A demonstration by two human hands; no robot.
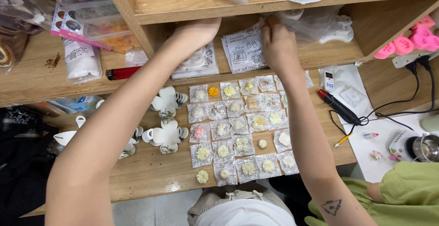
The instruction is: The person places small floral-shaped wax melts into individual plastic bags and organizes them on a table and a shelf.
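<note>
Both hands reach into the shelf: the left hand (197, 30) rests loosely curled on clear packets (197, 62); the right hand (277, 43) pinches a printed bag (241, 52). Wrapped flower pieces (240, 130) cover the desk (151, 171).

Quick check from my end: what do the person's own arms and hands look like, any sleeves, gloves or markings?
Both arms are bare, no gloves. The left hand and right hand show no rings. The right forearm carries a small dark triangle-shaped tattoo.
</note>
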